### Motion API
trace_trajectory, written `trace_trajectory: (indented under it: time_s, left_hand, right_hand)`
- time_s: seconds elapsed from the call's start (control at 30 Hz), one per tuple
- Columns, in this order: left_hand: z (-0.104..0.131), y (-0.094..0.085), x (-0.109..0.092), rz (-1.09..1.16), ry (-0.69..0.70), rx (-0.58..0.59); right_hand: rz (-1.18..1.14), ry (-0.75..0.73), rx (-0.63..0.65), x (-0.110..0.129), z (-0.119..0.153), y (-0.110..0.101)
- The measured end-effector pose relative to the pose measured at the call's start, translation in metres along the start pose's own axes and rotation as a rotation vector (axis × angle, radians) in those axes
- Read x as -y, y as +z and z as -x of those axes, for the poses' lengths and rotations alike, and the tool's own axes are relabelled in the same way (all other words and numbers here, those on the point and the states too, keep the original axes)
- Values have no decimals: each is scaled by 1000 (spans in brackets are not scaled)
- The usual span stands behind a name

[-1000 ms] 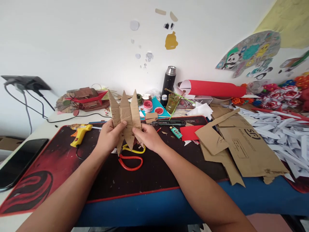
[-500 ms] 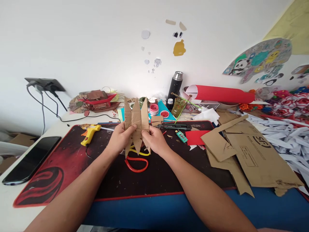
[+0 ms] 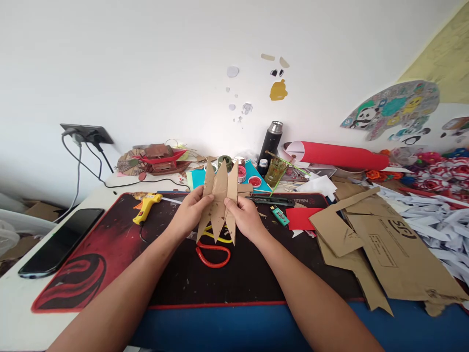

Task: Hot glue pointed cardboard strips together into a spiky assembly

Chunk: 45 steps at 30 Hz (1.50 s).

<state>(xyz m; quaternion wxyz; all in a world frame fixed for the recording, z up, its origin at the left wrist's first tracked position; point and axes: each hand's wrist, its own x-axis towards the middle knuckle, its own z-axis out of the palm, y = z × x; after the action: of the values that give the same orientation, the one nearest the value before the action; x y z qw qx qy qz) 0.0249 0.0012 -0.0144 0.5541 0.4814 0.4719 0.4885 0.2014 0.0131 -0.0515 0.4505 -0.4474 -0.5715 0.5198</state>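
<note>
Between my hands, above the desk mat, are several long cardboard pieces (image 3: 220, 188) with pointed ends, standing side by side. My left hand (image 3: 193, 208) is closed on their left side, its thumb pressed on the front. On the right side my right hand (image 3: 245, 214) grips them in the same way, thumb in front. The fingers behind the cardboard are hidden. Below and partly behind the pieces lie scissors with a red handle loop (image 3: 213, 259) and a yellow one.
A yellow glue gun (image 3: 146, 208) and a black phone (image 3: 60, 242) lie left. Cardboard sheets (image 3: 395, 259), red paper (image 3: 301, 218), a teal lighter-like object (image 3: 280, 215) and a black cutter (image 3: 271, 201) lie right. Paint jars, a thermos (image 3: 271, 142) and a brush cup (image 3: 275, 171) stand behind.
The view has shifted, so the whole scene sits lower and mostly further right. Both hands keep their hold on the cardboard pieces, which look tilted slightly differently.
</note>
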Motion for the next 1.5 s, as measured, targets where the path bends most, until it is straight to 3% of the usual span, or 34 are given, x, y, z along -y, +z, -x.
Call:
trace_trajectory:
  time_s: [0.3, 0.67, 0.83, 1.13, 1.5]
  left_hand:
    - [-4, -6, 5, -248, 135, -37]
    - [1, -4, 10, -468, 142, 116]
    - [1, -3, 11, -767, 207, 57]
    - [5, 11, 15, -1096, 177, -41]
    - [6, 14, 17, -1219, 174, -29]
  right_hand:
    - [-1, 10, 37, 2, 0, -1]
    - [-46, 42, -76, -3, -6, -10]
    - [8, 36, -83, -5, -6, -8]
    - [266, 10, -148, -2, -3, -2]
    - [120, 52, -156, -9, -3, 1]
